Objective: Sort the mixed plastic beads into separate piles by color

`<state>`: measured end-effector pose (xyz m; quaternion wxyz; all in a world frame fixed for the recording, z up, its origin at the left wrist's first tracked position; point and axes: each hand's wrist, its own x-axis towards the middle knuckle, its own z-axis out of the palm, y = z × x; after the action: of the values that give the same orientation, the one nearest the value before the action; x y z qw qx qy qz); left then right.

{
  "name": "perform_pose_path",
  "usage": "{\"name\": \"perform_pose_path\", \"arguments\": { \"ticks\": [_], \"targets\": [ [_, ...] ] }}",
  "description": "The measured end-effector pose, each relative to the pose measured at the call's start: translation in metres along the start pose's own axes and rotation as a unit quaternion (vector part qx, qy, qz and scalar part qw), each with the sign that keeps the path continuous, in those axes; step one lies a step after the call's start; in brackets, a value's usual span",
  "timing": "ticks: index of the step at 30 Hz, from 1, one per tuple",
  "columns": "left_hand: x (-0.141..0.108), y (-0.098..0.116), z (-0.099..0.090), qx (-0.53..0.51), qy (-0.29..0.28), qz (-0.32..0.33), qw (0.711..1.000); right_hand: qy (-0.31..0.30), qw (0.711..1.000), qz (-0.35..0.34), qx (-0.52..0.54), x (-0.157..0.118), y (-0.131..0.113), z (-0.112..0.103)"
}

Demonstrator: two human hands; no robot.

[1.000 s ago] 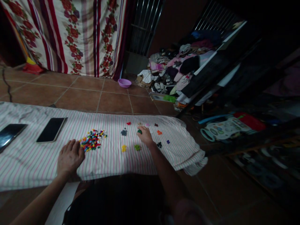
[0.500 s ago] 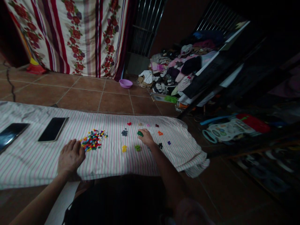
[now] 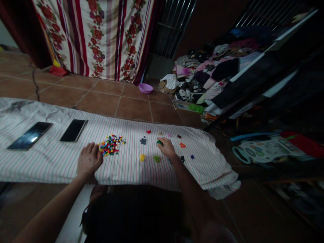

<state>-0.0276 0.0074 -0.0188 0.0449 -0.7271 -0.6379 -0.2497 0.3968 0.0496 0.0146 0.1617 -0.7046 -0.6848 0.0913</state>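
My left hand (image 3: 89, 158) lies palm down on the striped cloth (image 3: 121, 172), fingers stretched out, its fingertips at the left edge of a heap of mixed small coloured beads (image 3: 111, 145). Over to the right, my right hand (image 3: 166, 147) has its fingers bent down and closed around a cluster of dark green beads (image 3: 160, 142), partly hidden under them. Around it lie small single-colour groups: grey beads (image 3: 143, 141), yellow beads (image 3: 142, 157), lime green beads (image 3: 157, 158), red beads (image 3: 148, 132), orange beads (image 3: 182, 145), black beads (image 3: 182, 158) and purple beads (image 3: 192, 157).
Two phones lie on the cloth at the left, a dark phone (image 3: 30, 136) and another phone (image 3: 74, 131). Beyond, on the tiled floor, are a purple basin (image 3: 145, 88) and a clothes pile (image 3: 202, 72). A flowered curtain (image 3: 108, 40) hangs behind.
The view has swung left, so everything sits further right in the picture. My right hand stays at the dark green beads, which now show less. My left hand still rests beside the heap.
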Motion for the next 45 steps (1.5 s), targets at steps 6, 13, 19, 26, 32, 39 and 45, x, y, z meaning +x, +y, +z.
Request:
{"name": "perform_pose_path", "arguments": {
  "ticks": [6,13,19,26,32,39,45],
  "targets": [
    [0.000,-0.002,0.003,0.006,0.005,0.000,1.000,0.053,0.995,-0.041,0.076,0.004,-0.044,0.006],
    [0.000,0.000,0.004,-0.008,0.008,-0.025,1.000,-0.067,0.963,-0.169,0.197,-0.009,-0.133,0.053],
    [0.000,0.003,0.004,0.013,0.011,-0.030,0.999,-0.108,0.963,-0.176,0.171,-0.016,-0.179,0.078],
    [0.001,0.007,-0.001,0.068,0.001,-0.024,0.997,-0.089,0.973,-0.159,0.140,-0.023,-0.190,0.082],
    [0.000,0.005,0.000,0.068,0.006,-0.013,0.998,-0.055,0.971,-0.165,0.165,-0.028,-0.188,0.086],
    [-0.001,0.003,0.001,0.083,0.020,0.003,0.996,-0.033,0.964,-0.155,0.215,-0.029,-0.181,0.090],
    [-0.001,0.002,0.003,0.099,0.034,0.014,0.994,-0.016,0.952,-0.144,0.271,-0.016,-0.168,0.088]
  ]
}}
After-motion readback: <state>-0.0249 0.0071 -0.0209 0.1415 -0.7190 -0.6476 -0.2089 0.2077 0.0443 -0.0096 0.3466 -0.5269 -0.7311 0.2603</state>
